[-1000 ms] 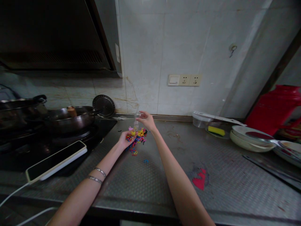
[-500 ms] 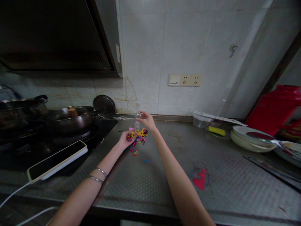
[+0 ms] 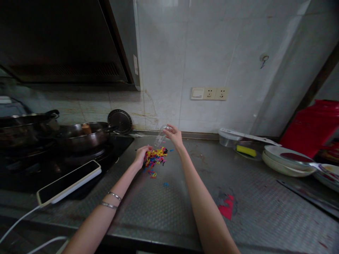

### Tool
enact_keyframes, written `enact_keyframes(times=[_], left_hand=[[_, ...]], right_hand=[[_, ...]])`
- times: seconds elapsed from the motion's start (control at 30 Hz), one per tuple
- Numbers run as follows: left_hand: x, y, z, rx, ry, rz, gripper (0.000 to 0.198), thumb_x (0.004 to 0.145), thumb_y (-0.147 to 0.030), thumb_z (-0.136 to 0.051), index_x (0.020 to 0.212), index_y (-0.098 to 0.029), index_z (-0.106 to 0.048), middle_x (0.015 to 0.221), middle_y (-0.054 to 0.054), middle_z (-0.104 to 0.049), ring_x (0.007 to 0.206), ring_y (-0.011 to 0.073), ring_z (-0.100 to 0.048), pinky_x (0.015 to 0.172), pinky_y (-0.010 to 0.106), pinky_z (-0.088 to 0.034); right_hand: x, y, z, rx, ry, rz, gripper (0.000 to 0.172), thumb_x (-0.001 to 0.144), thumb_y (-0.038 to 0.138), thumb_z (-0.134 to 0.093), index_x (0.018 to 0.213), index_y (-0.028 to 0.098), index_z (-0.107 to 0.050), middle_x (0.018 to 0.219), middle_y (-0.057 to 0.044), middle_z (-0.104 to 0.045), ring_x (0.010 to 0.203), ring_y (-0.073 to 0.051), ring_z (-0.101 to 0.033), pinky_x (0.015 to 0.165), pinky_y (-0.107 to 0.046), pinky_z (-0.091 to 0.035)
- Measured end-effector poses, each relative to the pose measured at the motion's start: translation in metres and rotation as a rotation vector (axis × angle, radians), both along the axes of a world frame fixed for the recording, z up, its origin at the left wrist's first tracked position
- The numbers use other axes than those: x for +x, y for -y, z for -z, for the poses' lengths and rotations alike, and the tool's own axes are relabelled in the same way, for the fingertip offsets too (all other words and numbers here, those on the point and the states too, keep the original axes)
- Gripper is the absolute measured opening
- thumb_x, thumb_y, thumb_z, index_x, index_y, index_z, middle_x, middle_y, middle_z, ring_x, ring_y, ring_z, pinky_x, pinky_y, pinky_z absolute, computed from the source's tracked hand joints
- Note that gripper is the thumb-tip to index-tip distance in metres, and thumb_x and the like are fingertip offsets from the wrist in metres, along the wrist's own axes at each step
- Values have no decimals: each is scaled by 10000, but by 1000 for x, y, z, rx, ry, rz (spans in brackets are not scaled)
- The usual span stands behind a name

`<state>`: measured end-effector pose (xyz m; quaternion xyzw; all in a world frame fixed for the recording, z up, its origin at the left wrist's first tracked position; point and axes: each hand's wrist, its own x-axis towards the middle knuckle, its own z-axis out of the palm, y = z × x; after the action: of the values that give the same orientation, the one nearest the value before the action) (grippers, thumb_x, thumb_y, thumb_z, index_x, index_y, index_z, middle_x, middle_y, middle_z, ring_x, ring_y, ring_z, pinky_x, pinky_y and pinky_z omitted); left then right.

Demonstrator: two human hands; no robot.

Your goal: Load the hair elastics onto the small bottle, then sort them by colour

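Observation:
My right hand (image 3: 174,135) grips a clear plastic jar (image 3: 161,137) by its upper end, tilted over the counter with its lower end toward a heap of small colourful rubber bands (image 3: 156,155). Yellow, pink, red, blue and black bands lie in the heap. My left hand (image 3: 142,155) is at the heap's left edge, its fingers curled in on some of the bands; the fingertips are partly hidden. A few loose blue bands (image 3: 166,184) lie nearer to me.
A phone (image 3: 69,181) with a white cable lies at the left, partly over the stove, near two pans (image 3: 79,141). On the right are a plastic tub (image 3: 226,140), a yellow sponge (image 3: 246,151), stacked bowls (image 3: 287,165), a knife (image 3: 307,195) and a red container (image 3: 312,123).
The jar and my right hand have moved right, and the jar leans more. My left hand has drawn away from the jar to the heap's left side. The view has shifted slightly.

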<state>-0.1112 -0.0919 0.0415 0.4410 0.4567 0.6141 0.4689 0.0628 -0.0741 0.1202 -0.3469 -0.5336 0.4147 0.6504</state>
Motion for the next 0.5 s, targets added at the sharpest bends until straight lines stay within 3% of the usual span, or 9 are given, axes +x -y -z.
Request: enact_keyframes(times=[0.1,0.27,0.5], left_hand=[[1,2,-6,40,-66,9,162,622,-56,-569,726,-132,-667,705,45,-667,716,146,-611,688,203,-448],[6,12,-14,117,-168,19,270,657,-41,-573,881,-172,-648,685,20,-649,627,142,-585,645,209,-439],[4,15,-12,193,-293,25,203,677,-76,-556,807,-183,-669,761,32,-653,720,166,-589,676,216,-451]], right_hand=[[2,1,-2,-5,-27,1,548,573,332,-709,1078,182,-556,979,-71,-634,828,-165,-615,625,-249,-508],[7,0,0,-17,-62,1,571,577,346,-709,1095,169,-548,996,-85,-633,852,-174,-615,620,-243,-511],[16,-4,4,-33,-87,15,558,592,360,-701,1100,186,-548,1023,-79,-634,885,-176,-610,632,-250,-521]])
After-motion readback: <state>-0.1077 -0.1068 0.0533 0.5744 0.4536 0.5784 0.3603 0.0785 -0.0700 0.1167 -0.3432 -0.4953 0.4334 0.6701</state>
